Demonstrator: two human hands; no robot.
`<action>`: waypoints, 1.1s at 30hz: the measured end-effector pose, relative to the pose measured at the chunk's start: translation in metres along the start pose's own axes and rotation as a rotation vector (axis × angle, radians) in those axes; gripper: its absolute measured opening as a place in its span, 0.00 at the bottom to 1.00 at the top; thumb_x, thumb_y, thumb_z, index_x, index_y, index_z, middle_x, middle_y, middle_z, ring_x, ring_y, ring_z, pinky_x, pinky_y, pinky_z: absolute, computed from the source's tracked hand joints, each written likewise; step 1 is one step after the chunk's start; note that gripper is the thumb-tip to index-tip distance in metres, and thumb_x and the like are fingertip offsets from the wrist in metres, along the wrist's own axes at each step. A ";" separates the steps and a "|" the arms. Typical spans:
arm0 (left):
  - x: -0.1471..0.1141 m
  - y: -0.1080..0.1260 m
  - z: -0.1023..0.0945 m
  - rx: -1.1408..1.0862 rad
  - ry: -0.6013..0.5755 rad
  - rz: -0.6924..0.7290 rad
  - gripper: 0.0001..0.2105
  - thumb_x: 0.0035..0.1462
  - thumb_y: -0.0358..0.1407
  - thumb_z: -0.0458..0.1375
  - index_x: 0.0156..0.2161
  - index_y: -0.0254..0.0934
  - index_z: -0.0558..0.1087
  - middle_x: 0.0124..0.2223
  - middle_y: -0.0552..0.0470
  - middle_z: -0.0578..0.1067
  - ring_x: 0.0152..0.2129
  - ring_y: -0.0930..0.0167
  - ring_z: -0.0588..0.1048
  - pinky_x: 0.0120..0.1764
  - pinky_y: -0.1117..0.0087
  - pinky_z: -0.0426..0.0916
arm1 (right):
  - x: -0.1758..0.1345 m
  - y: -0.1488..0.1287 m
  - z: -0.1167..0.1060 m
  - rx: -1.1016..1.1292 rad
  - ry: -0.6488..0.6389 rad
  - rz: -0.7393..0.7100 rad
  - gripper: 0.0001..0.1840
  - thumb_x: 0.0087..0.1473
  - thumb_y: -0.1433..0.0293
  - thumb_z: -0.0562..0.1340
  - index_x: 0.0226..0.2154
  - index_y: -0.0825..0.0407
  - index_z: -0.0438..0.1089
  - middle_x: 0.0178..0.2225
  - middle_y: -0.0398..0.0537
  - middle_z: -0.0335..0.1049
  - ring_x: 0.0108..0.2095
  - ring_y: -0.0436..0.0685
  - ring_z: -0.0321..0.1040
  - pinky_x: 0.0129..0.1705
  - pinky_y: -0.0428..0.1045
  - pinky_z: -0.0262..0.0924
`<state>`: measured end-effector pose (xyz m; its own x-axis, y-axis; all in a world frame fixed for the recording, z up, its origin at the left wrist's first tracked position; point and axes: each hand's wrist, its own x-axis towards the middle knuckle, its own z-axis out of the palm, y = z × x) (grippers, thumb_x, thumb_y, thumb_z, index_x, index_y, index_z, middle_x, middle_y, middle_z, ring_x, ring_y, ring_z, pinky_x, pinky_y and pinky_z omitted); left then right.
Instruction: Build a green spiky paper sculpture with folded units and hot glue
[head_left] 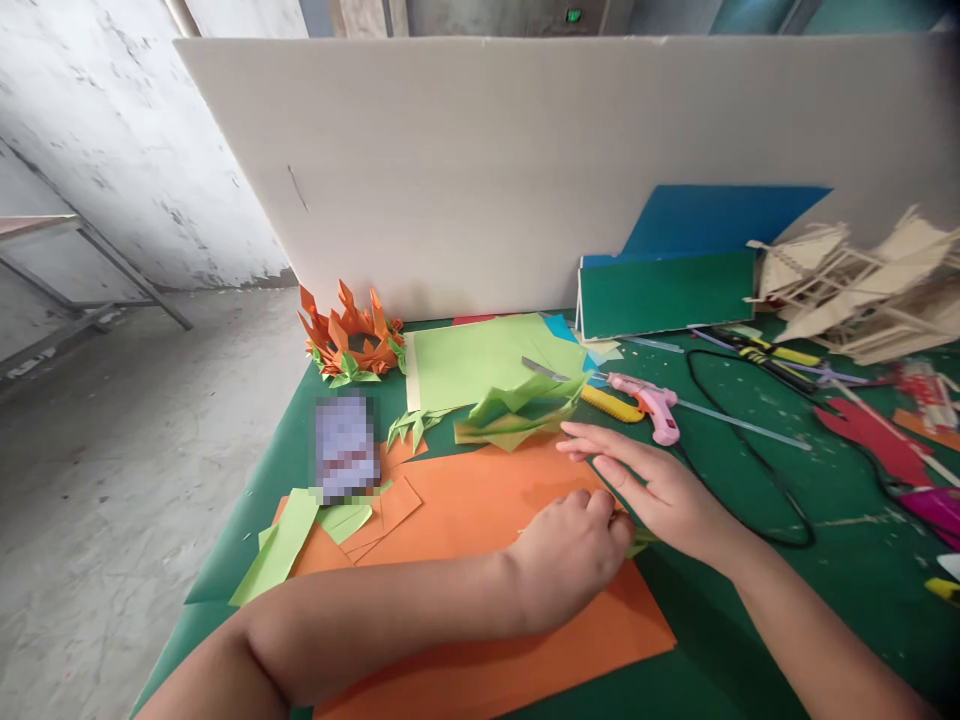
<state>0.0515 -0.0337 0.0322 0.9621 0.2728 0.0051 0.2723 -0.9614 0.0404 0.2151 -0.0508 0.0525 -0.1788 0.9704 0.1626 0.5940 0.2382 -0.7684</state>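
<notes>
My left hand (pixel 574 560) is closed in a fist over a large orange paper sheet (pixel 465 510). A bit of green paper (pixel 641 541) shows just past its knuckles; whatever the fist holds is hidden. Just above it, my right hand (pixel 649 485) has its fingers stretched out and apart. Close to those fingertips, a folded light green paper piece (pixel 517 410), slightly blurred, lies at the sheet's far edge; I cannot tell if they touch. A pink hot glue gun (pixel 649 400) with a glue stick lies beyond my right hand.
An orange and green folded-paper crown (pixel 351 345) stands at the back left, above a blurred-out purple rectangle (pixel 346 450). A light green sheet (pixel 487 360) and scissors (pixel 541 369) lie farther back. A black cord (pixel 750 430) loops at right, near a wooden stick model (pixel 862 290).
</notes>
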 end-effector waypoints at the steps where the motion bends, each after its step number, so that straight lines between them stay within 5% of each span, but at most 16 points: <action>1: 0.004 -0.002 0.001 -0.011 -0.004 -0.012 0.17 0.50 0.28 0.59 0.46 0.28 0.67 0.40 0.41 0.69 0.34 0.63 0.71 0.31 0.66 0.70 | -0.001 0.000 -0.003 0.014 0.048 0.014 0.21 0.65 0.62 0.50 0.59 0.37 0.61 0.53 0.44 0.71 0.54 0.60 0.66 0.57 0.58 0.60; 4: 0.013 -0.007 0.004 -0.073 0.017 -0.075 0.19 0.52 0.32 0.62 0.49 0.29 0.66 0.46 0.37 0.69 0.38 0.61 0.73 0.34 0.64 0.71 | -0.005 0.001 -0.014 0.039 0.220 0.023 0.18 0.64 0.59 0.53 0.54 0.39 0.66 0.48 0.46 0.74 0.44 0.60 0.72 0.49 0.57 0.67; 9: 0.003 -0.017 -0.012 -0.281 0.174 -0.103 0.28 0.54 0.55 0.57 0.52 0.35 0.66 0.58 0.34 0.64 0.49 0.54 0.70 0.47 0.55 0.70 | -0.011 0.014 -0.026 0.041 0.334 0.028 0.16 0.62 0.58 0.54 0.50 0.41 0.68 0.46 0.48 0.73 0.38 0.59 0.72 0.42 0.57 0.68; 11: -0.015 -0.034 -0.032 -0.359 0.260 -0.121 0.21 0.60 0.50 0.54 0.51 0.37 0.67 0.54 0.40 0.68 0.46 0.62 0.73 0.47 0.62 0.70 | -0.013 0.021 -0.028 0.021 0.336 0.051 0.16 0.62 0.58 0.55 0.50 0.41 0.69 0.45 0.47 0.74 0.37 0.58 0.72 0.41 0.56 0.68; 14: -0.050 -0.077 -0.058 -0.170 0.439 -0.368 0.12 0.66 0.37 0.47 0.51 0.37 0.66 0.50 0.42 0.69 0.48 0.63 0.70 0.52 0.60 0.66 | -0.016 0.031 -0.029 -0.008 0.326 0.083 0.16 0.62 0.57 0.55 0.49 0.41 0.69 0.46 0.47 0.74 0.36 0.57 0.71 0.41 0.55 0.67; 16: -0.072 -0.110 -0.064 0.049 0.355 -0.566 0.14 0.63 0.33 0.51 0.52 0.34 0.65 0.51 0.39 0.68 0.52 0.55 0.67 0.54 0.53 0.62 | -0.018 0.035 -0.029 -0.012 0.318 0.082 0.14 0.62 0.57 0.55 0.47 0.42 0.70 0.45 0.47 0.74 0.36 0.57 0.71 0.42 0.55 0.67; 20: -0.095 -0.153 -0.044 0.139 -0.051 -0.912 0.26 0.59 0.44 0.57 0.55 0.25 0.63 0.49 0.31 0.68 0.45 0.51 0.72 0.46 0.55 0.67 | -0.017 0.037 -0.027 -0.020 0.307 0.081 0.15 0.62 0.57 0.55 0.47 0.41 0.69 0.44 0.46 0.74 0.35 0.56 0.71 0.39 0.54 0.67; 25: -0.090 -0.159 -0.018 0.164 -0.100 -0.845 0.21 0.62 0.43 0.54 0.53 0.29 0.66 0.45 0.35 0.70 0.41 0.55 0.74 0.43 0.60 0.67 | -0.018 0.037 -0.026 -0.038 0.240 0.095 0.18 0.62 0.56 0.54 0.52 0.41 0.67 0.44 0.48 0.74 0.36 0.57 0.72 0.38 0.52 0.67; 33: -0.084 -0.163 -0.013 0.145 -0.085 -0.660 0.04 0.58 0.29 0.55 0.35 0.33 0.73 0.40 0.40 0.71 0.38 0.61 0.72 0.38 0.65 0.65 | -0.020 0.045 -0.032 -0.035 0.236 0.132 0.17 0.62 0.57 0.55 0.51 0.41 0.68 0.44 0.46 0.74 0.37 0.56 0.71 0.40 0.51 0.67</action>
<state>-0.0739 0.1010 0.0386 0.5900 0.8057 -0.0532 0.7964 -0.5915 -0.1259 0.2701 -0.0578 0.0346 0.0868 0.9748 0.2056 0.6278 0.1067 -0.7710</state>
